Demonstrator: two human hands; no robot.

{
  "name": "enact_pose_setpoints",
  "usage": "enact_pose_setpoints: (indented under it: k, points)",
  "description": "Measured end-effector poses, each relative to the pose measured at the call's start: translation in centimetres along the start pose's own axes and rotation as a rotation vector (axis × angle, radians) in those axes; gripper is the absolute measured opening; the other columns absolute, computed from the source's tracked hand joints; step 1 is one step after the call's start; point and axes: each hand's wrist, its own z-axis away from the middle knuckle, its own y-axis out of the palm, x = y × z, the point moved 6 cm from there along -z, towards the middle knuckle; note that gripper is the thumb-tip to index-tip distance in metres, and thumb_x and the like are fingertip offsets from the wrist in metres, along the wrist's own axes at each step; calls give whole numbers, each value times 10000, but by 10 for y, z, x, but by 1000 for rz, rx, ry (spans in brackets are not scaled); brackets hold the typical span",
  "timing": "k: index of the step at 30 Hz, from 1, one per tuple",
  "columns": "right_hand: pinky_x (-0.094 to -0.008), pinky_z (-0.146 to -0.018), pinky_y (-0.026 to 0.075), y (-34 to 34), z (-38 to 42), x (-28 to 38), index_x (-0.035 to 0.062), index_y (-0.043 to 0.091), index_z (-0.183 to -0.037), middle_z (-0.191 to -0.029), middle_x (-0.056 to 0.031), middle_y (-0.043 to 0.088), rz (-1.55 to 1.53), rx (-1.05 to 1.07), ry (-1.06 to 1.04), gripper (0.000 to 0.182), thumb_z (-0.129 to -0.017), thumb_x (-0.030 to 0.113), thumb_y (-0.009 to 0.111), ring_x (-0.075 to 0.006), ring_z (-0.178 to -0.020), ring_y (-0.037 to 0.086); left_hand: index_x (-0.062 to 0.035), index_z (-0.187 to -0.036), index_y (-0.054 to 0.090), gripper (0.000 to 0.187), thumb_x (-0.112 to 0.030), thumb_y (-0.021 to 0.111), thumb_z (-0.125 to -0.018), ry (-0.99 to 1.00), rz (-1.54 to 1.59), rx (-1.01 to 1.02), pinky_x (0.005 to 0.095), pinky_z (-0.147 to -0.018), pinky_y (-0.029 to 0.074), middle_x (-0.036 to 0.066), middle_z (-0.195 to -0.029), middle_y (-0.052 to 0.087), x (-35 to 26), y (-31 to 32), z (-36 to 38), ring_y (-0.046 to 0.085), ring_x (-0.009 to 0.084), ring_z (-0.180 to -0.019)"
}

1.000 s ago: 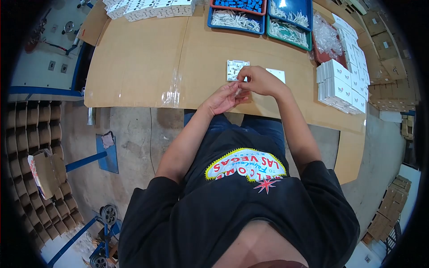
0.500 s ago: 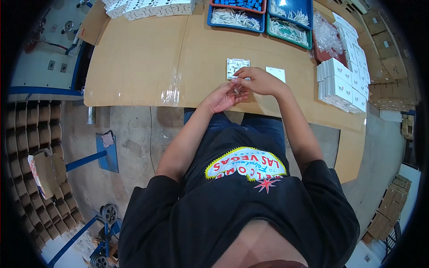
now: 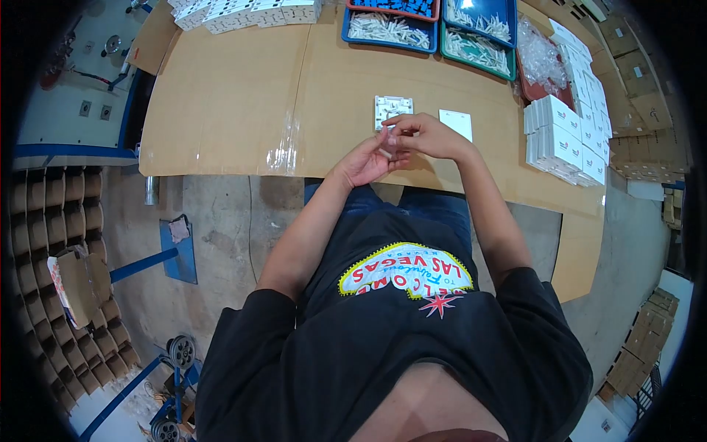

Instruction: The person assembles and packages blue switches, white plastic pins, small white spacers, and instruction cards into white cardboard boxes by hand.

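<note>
Both hands are now lifting slightly off the bench (image 3: 236, 96): left hand (image 3: 366, 160) and right hand (image 3: 427, 136) fingers are pinching one small white part (image 3: 388, 138), just below the switch plate (image 3: 391, 110).

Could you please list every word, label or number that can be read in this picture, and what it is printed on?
"WELCOME TO Fabulous LAS VEGAS": on the black T-shirt, seen upside down; a smaller line beneath it is too blurred to read.
Small red marks on the stacked white cardboard boxes: too small to read.
Brown cardboard cartons: no readable text.
</note>
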Motion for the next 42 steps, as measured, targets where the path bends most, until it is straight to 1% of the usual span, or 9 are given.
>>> enact_pose_setpoints:
  k: [8, 13, 16, 20, 23, 25, 28, 40, 42]
  points:
    - [-372, -972, 515, -16, 4, 10, 23, 752, -980, -1223, -164, 714, 201, -95, -34, 161, -896, 154, 712, -300, -1130, 671, -68, -1240, 602, 385, -403, 493, -1085, -14, -8, -16, 415, -1042, 506, 108, -1126, 689, 5, -19, -5, 665, 245, -1078]
    - [-357, -886, 539, -31, -6, 5, -19, 739, -990, -1114, -180, 743, 86, -118, -21, 218, -896, 177, 730, -234, -986, 710, -51, -1297, 583, 392, -369, 538, -1073, 37, -26, -51, 352, -939, 487, -14, -893, 554, 1, -6, -3, 561, 135, -876]
    - [-311, -810, 531, -49, -17, 1, -10, 729, -994, -993, -99, 751, 30, -173, 87, 172, -939, 152, 707, -133, -867, 671, -25, -1357, 557, 447, -367, 553, -1067, 6, -28, -32, 332, -928, 471, -19, -886, 542, 1, -3, -2, 547, 134, -867]
    - [-313, -764, 528, -92, -47, -10, -7, 732, -1013, -880, -75, 743, 208, -293, 49, 183, -961, 162, 685, -130, -801, 655, 9, -1432, 506, 557, -423, 493, -1080, -30, 80, -68, 340, -930, 460, -5, -890, 547, 2, -7, -4, 545, 143, -849]
    - [-332, -764, 537, -138, -75, -19, 16, 738, -1037, -894, -109, 750, 392, -553, 19, 183, -947, 166, 683, -181, -813, 689, 13, -1458, 482, 591, -446, 460, -1087, -37, 91, -56, 338, -919, 450, 3, -906, 565, 3, -11, -5, 534, 142, -827]
    - [-421, -779, 563, -169, -91, -31, 70, 766, -1015, -948, -152, 756, 606, -740, 62, 187, -896, 192, 690, -336, -866, 725, 11, -1468, 469, 600, -453, 451, -1089, -56, 115, -25, 327, -905, 443, 7, -919, 576, 3, -9, -5, 522, 135, -820]
    - [-457, -797, 565, -192, -124, -54, 104, 776, -1004, -984, -164, 749, 748, -657, 161, 184, -883, 195, 670, -371, -910, 713, -22, -1427, 535, 548, -448, 460, -1090, -68, 122, -35, 320, -879, 465, 3, -931, 613, 2, -8, -5, 543, 123, -822]
    - [-484, -853, 562, -197, -155, -65, 158, 785, -937, -1002, -126, 752, 969, -598, 269, 169, -866, 190, 634, -336, -985, 709, -6, -1431, 534, 540, -422, 461, -1094, -92, 141, -21, 328, -891, 486, 21, -983, 635, 2, -6, -8, 592, 134, -869]
    - [-484, -783, 565, -197, -156, -63, 149, 781, -951, -956, -138, 744, 1032, -596, 182, 161, -853, 219, 673, -349, -916, 711, -8, -1441, 522, 541, -420, 462, -1094, -78, 128, -6, 331, -908, 494, 29, -1027, 652, 0, -4, -9, 620, 144, -905]
